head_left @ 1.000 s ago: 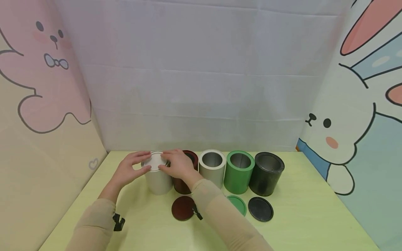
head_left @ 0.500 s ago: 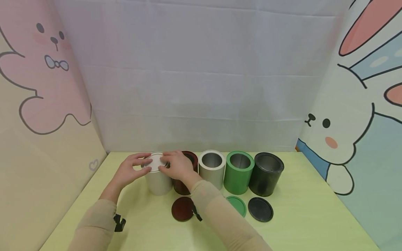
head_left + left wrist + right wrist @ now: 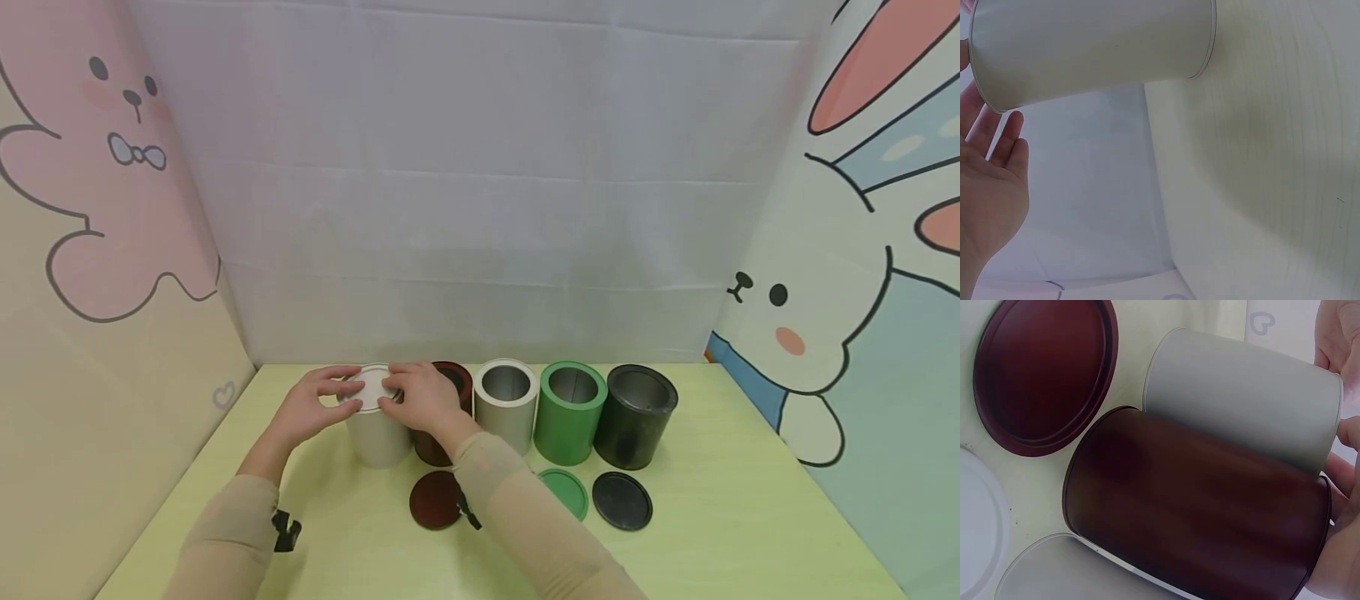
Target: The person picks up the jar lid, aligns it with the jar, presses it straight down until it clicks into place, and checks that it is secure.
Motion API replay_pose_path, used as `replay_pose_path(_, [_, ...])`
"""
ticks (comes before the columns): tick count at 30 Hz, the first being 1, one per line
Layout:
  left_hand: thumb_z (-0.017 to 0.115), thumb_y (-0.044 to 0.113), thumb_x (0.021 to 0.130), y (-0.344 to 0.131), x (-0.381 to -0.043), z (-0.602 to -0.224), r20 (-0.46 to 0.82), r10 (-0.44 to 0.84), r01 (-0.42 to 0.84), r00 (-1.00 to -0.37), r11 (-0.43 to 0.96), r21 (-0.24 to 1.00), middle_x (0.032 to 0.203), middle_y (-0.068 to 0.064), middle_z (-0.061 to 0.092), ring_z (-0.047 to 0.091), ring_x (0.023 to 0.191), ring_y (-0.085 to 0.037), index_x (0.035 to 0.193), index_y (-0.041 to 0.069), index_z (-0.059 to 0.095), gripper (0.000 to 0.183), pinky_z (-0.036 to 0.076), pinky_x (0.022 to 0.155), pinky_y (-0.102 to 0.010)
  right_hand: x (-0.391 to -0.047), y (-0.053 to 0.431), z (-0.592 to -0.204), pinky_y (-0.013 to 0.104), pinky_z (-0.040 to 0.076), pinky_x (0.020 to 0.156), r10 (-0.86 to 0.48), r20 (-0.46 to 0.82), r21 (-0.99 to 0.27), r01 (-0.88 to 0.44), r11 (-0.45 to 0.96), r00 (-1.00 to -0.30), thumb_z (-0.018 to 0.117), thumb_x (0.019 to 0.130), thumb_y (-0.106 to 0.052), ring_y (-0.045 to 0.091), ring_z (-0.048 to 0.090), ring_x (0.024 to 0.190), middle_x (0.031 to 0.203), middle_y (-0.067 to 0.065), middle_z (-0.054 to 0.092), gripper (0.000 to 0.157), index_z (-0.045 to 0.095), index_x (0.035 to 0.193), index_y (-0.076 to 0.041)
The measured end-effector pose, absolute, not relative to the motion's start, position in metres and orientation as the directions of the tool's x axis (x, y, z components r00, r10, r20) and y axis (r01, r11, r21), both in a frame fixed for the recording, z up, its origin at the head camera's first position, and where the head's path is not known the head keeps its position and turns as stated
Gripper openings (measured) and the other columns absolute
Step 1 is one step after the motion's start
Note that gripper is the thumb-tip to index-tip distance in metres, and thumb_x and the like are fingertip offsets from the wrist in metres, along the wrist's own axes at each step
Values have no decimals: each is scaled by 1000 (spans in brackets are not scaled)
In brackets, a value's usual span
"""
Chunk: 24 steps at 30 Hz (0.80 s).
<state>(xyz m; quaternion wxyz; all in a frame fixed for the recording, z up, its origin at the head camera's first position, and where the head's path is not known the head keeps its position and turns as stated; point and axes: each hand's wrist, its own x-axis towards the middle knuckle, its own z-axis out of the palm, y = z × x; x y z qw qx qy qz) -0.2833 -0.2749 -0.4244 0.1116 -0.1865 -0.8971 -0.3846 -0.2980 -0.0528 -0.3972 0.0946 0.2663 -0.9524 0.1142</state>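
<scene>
At the left end of a row of cans stands a white can (image 3: 378, 442) with a white lid (image 3: 373, 387) on its top. My left hand (image 3: 307, 408) touches the lid's left side, its thumb and fingers spread along the edge. From the right, my right hand (image 3: 427, 404) presses thumb and fingertips on the same lid. In the left wrist view the left fingers lie along the rim of the upright can. The right wrist view shows a dark red can (image 3: 1197, 506) close beside the white one, under my right hand.
To the right follow a second white can (image 3: 506, 425), a green can (image 3: 566, 433) and a black can (image 3: 633, 429), all uncovered. In front lie a dark red lid (image 3: 435, 500), a green lid (image 3: 566, 492) and a black lid (image 3: 622, 500). Another white lid (image 3: 975, 525) hides under my right forearm in the head view.
</scene>
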Motion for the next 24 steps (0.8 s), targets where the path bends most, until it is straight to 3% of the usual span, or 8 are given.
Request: replay_pose_path(24, [74, 24, 90, -274, -285, -423, 310, 245, 393, -919, 628, 671, 142, -11, 53, 39, 134, -38, 120, 4, 72, 37, 32, 105, -58, -298, -53, -395, 29, 45, 100, -464, 216, -192, -503, 842, -859, 60, 96, -46, 13, 45, 133, 143, -13, 53, 37, 69, 128, -31])
